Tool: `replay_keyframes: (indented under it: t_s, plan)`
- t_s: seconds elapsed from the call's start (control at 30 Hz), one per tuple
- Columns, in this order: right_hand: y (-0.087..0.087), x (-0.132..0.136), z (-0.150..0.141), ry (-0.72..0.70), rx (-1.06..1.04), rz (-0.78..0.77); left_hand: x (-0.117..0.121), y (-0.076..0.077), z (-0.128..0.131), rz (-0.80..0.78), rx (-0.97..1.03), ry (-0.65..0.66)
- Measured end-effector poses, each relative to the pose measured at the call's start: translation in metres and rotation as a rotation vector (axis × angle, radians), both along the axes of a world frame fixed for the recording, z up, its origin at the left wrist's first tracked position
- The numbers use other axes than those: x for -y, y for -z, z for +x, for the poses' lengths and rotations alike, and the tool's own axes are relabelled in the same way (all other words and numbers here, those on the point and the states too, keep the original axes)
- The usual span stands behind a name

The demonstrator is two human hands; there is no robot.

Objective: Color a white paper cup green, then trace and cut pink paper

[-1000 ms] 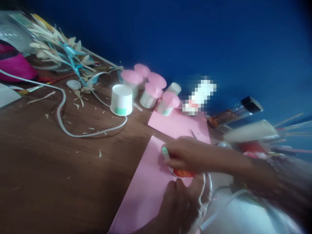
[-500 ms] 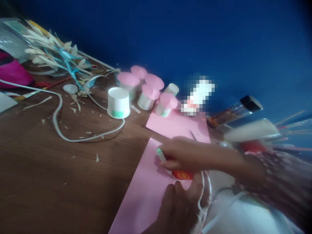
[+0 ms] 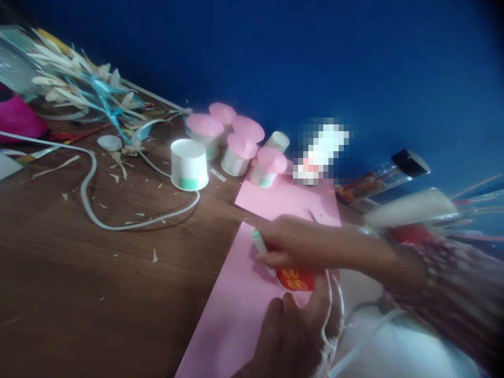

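My right hand (image 3: 289, 244) reaches in from the right, fingers closed round a white felt-tip pen (image 3: 258, 242) with a green end. The pen slants down to the edge of a red round piece (image 3: 294, 279) with yellow lettering. That piece lies on a pink paper sheet (image 3: 220, 310); its far side is hidden under my right hand. At the bottom, my left hand (image 3: 289, 331) has its fingers bent, one of them reaching onto the red piece and holding it against the sheet. The pen's tip is hard to make out.
Behind is another pink sheet (image 3: 255, 197) and several paper cups topped with pink discs (image 3: 271, 160). A bare white cup (image 3: 189, 165) and a white cable (image 3: 118, 227) lie left. A black-capped jar (image 3: 378, 181) and a white tube (image 3: 413, 207) stand right, near a blue wall.
My right hand and the pen have shifted slightly up, and more of the yellow lettering shows. My left hand stays on the red piece. The view has shifted a little.
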State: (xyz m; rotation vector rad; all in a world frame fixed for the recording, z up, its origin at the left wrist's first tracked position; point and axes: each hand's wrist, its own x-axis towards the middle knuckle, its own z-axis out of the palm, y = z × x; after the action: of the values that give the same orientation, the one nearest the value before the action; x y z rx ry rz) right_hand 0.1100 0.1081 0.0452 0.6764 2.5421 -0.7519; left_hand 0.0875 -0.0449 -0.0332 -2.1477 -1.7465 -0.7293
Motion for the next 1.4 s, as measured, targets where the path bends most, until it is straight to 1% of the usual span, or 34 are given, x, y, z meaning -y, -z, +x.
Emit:
replay_keyframes:
  t_s: [0.17,0.3,0.47,0.67,0.8,1.03,1.2,1.4]
  plan:
    - [0.001,-0.004,0.001,0.014,-0.029,-0.001,-0.003,-0.002,-0.003,-0.033,-0.018,0.039]
    - [0.002,-0.006,0.002,0.033,-0.036,-0.01,-0.004,-0.001,-0.006,-0.051,-0.022,0.082]
    - [0.003,-0.009,0.004,0.043,-0.059,-0.005,-0.005,0.001,-0.007,-0.053,-0.047,0.097]
    - [0.008,-0.014,0.007,0.078,-0.062,0.007,-0.005,0.002,-0.006,-0.045,-0.062,0.087]
    - [0.012,-0.018,0.01,0.094,-0.096,0.031,-0.005,0.004,-0.007,-0.037,-0.071,0.106]
    - [0.012,-0.022,0.013,0.16,-0.096,0.068,-0.004,0.005,-0.007,-0.034,-0.069,0.105]
    - [0.015,-0.027,0.018,0.207,-0.138,0.05,-0.005,0.005,-0.007,-0.02,-0.085,0.103]
    - [0.017,-0.03,0.024,0.252,-0.165,0.03,-0.004,0.01,-0.004,0.008,-0.085,0.073]
